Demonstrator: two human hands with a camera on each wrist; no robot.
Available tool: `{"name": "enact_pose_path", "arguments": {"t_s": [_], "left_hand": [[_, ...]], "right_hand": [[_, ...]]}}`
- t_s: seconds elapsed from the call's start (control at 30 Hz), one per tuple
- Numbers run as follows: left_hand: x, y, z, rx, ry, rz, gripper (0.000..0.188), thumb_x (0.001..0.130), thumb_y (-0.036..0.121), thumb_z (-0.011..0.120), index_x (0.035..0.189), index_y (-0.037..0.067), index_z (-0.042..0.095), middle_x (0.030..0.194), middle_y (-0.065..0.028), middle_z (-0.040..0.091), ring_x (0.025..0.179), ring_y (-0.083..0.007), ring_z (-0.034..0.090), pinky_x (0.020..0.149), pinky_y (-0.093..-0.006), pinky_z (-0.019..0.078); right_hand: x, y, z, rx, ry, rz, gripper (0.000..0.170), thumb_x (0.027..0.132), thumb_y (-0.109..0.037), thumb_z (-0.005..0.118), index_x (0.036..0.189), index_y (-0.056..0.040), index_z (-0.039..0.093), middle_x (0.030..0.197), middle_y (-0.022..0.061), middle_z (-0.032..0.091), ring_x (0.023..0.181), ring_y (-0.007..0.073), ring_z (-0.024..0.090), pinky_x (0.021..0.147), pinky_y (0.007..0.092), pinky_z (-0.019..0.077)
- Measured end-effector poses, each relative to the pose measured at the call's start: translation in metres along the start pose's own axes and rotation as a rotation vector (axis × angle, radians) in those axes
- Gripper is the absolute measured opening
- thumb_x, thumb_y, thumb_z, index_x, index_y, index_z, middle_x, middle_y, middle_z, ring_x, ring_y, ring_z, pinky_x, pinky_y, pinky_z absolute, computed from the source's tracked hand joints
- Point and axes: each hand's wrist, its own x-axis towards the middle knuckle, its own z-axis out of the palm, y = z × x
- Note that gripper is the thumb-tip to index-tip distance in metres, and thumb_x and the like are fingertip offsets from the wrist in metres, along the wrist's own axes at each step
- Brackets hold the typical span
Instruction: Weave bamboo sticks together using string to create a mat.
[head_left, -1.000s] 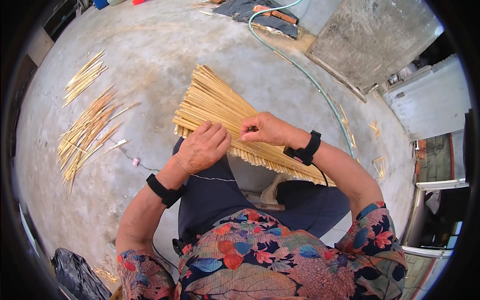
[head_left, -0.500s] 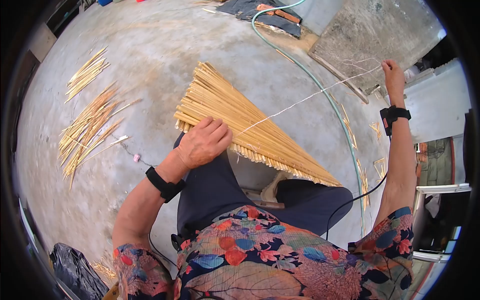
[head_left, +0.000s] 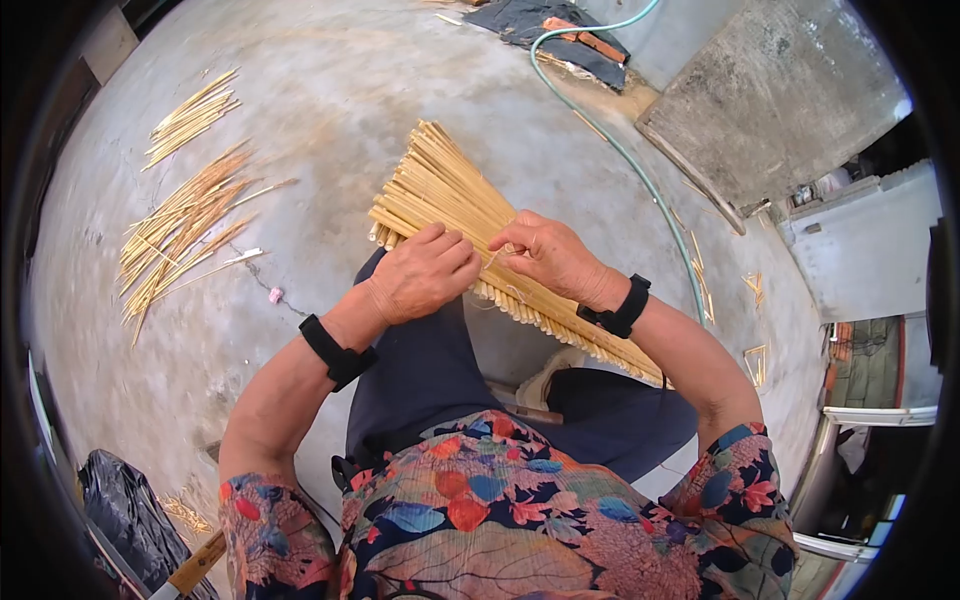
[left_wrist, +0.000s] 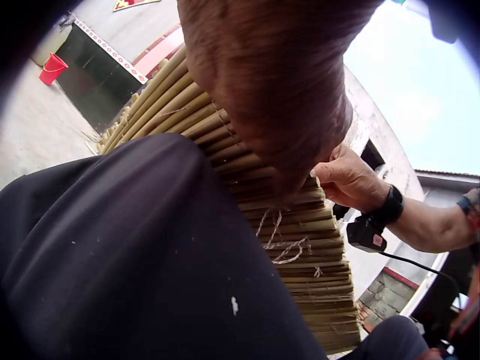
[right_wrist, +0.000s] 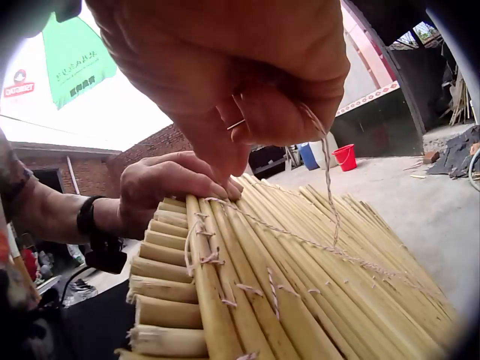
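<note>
Nearest to us, beyond the floral shirt, both arms reach forward, bent at the elbows, each with a black strap at the wrist. The left hand grips the edge of the stalk bundle, its fingers curled over the top. Just beside it, the right hand is over the stalks, thumb and forefinger drawn together, pinching pale twine. The bundle lies aslant over the dark trousers.

0.5 s ago, we saw the right arm stretched far out to the right, the twine drawn into a long line; now that hand is back over the bundle and the twine hangs slack. The left hand has kept to the same part of the stalks.

We find the stalks straight, smooth and straw-yellow, fanned side by side, their blunt cut ends stepping along the near edge. The twisted twine crosses them, with short stitches showing between. Farther off, 2 spreads of loose stalks lie on the stained grey floor; a green hose curves past reddish bricks, and a red bucket stands in the distance.
</note>
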Motion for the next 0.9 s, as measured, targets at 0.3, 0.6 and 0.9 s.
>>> {"name": "enact_pose_path", "arguments": {"t_s": [0.3,0.6,0.9], "left_hand": [[-0.002,-0.004,0.013,0.025,0.018,-0.015,0.023,0.067,0.015,0.063,0.087,0.005,0.055,0.085,-0.0051,0.054,0.086,-0.0202,0.056,0.077,-0.0324,0.0442],[0.0,-0.007,0.018,0.04,0.058,-0.016,0.018,0.07,0.018,0.062,0.081,0.008,0.052,0.077,-0.0032,0.05,0.076,-0.0188,0.053,0.073,-0.031,0.0425],[-0.001,-0.008,0.02,0.027,0.064,0.003,0.017,0.072,0.02,0.062,0.078,0.008,0.051,0.076,-0.0031,0.05,0.076,-0.0187,0.053,0.074,-0.0315,0.0422]], "right_hand": [[0.002,0.008,0.007,-0.055,-0.078,-0.055,0.01,0.08,-0.012,0.06,0.088,-0.0061,0.06,0.081,0.0066,0.058,0.071,0.0207,0.056,0.063,0.0315,0.0466],[0.012,-0.008,-0.004,0.504,-0.171,0.485,0.015,0.085,-0.017,0.058,0.084,-0.002,0.057,0.067,-0.0017,0.054,0.059,0.0055,0.044,0.053,0.0234,0.0385],[0.013,-0.019,-0.059,0.413,-0.241,0.47,0.021,0.088,-0.02,0.059,0.079,-0.0021,0.056,0.063,-0.0026,0.046,0.055,0.0056,0.04,0.048,0.0202,0.0324]]}}
